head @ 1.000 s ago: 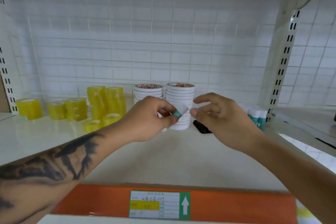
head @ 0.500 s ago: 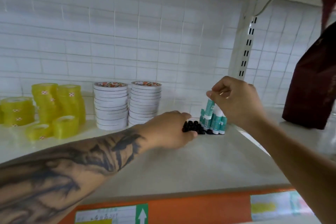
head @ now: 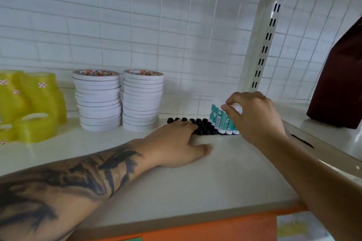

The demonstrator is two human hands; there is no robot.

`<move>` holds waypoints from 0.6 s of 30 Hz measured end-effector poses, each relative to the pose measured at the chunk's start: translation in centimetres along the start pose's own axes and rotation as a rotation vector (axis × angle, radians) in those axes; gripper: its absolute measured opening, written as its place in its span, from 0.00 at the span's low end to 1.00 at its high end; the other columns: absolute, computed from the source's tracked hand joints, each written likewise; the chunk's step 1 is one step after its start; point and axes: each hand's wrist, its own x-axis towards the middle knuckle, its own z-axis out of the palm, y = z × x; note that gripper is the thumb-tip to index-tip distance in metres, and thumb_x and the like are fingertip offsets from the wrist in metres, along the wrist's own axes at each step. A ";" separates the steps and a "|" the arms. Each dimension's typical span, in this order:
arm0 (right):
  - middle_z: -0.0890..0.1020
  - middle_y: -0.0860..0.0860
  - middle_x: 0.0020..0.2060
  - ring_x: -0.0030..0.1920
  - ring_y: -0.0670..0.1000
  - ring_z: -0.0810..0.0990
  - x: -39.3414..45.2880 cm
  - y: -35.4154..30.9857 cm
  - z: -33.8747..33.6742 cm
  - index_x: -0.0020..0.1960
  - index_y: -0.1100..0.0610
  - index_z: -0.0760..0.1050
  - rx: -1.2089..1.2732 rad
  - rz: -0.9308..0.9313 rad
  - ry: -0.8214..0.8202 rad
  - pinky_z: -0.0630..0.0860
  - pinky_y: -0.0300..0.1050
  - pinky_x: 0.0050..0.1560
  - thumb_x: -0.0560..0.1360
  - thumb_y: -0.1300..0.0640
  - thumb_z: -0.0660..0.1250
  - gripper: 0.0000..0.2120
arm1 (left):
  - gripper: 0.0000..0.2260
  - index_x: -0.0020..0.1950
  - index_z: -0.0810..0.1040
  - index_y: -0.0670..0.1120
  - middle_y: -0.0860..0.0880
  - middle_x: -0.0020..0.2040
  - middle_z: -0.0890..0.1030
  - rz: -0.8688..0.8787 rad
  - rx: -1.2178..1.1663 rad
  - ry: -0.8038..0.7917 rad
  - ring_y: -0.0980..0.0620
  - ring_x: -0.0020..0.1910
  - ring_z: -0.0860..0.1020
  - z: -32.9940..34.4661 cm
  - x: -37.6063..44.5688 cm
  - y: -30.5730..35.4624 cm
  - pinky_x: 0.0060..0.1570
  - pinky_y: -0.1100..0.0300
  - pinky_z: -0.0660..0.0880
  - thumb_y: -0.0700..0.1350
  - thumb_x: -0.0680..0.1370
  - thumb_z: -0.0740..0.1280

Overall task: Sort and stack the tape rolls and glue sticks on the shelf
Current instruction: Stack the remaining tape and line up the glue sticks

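Note:
Several teal-and-white glue sticks (head: 220, 121) stand upright in a black holder tray (head: 203, 126) at the back right of the white shelf (head: 215, 178). My right hand (head: 254, 117) pinches the white cap of one glue stick at the tray's right end. My left hand (head: 176, 143) lies flat on the shelf, fingertips touching the tray's front left. Two stacks of white tape rolls (head: 98, 100) (head: 143, 100) stand to the left of the tray. Yellow tape rolls (head: 33, 103) sit further left, some stacked, some loose.
A white slotted upright (head: 262, 45) rises behind the glue sticks. A dark red bag (head: 340, 84) sits on the neighbouring shelf to the right. An orange price strip (head: 195, 229) runs along the shelf's front edge. A white grid panel forms the back wall.
The glue stick passed from my left hand to my right, which moved it right and down into the black tray. My left hand dropped flat beside the tray. The view swung right.

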 end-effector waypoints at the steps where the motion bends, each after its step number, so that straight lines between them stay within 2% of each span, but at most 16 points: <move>1: 0.85 0.50 0.48 0.53 0.56 0.79 0.0 0.1 0.2 0.54 0.54 0.83 -0.005 -0.001 0.006 0.76 0.50 0.51 0.80 0.48 0.68 0.10 | 0.33 0.80 0.64 0.50 0.50 0.79 0.66 -0.003 -0.001 -0.003 0.51 0.77 0.63 0.0 0.0 0.0 0.73 0.59 0.61 0.67 0.80 0.60; 4: 0.85 0.50 0.52 0.57 0.56 0.78 0.1 0.1 0.5 0.56 0.53 0.83 0.008 0.020 -0.025 0.75 0.53 0.57 0.81 0.50 0.68 0.10 | 0.33 0.79 0.64 0.51 0.50 0.78 0.66 0.001 0.020 -0.007 0.51 0.77 0.63 0.1 0.1 -0.1 0.74 0.56 0.62 0.67 0.80 0.60; 9: 0.85 0.51 0.54 0.59 0.57 0.77 0.3 -0.2 0.5 0.58 0.53 0.82 0.021 0.050 -0.070 0.73 0.53 0.61 0.81 0.50 0.66 0.10 | 0.35 0.83 0.56 0.52 0.52 0.83 0.58 0.009 0.107 -0.012 0.53 0.81 0.54 0.4 0.2 -0.2 0.79 0.54 0.51 0.69 0.80 0.55; 13: 0.81 0.49 0.63 0.66 0.55 0.75 -0.5 0.0 0.2 0.69 0.50 0.75 -0.024 0.064 -0.127 0.67 0.52 0.67 0.81 0.46 0.64 0.18 | 0.36 0.84 0.53 0.54 0.54 0.84 0.54 0.002 0.114 0.018 0.56 0.82 0.50 0.7 0.3 -0.4 0.80 0.55 0.46 0.70 0.80 0.54; 16: 0.76 0.49 0.70 0.70 0.55 0.72 -0.6 0.2 0.0 0.75 0.51 0.70 0.000 0.062 -0.115 0.64 0.52 0.71 0.81 0.46 0.63 0.23 | 0.36 0.83 0.53 0.55 0.54 0.83 0.55 0.019 0.138 0.061 0.55 0.82 0.51 0.5 0.1 -0.2 0.79 0.56 0.47 0.70 0.80 0.55; 18: 0.75 0.49 0.72 0.71 0.55 0.71 -0.6 0.4 -0.1 0.75 0.51 0.69 0.032 0.049 -0.101 0.64 0.52 0.72 0.81 0.47 0.64 0.24 | 0.36 0.83 0.55 0.55 0.54 0.83 0.56 0.033 0.160 0.074 0.54 0.81 0.53 0.3 -0.1 -0.2 0.79 0.55 0.48 0.71 0.79 0.54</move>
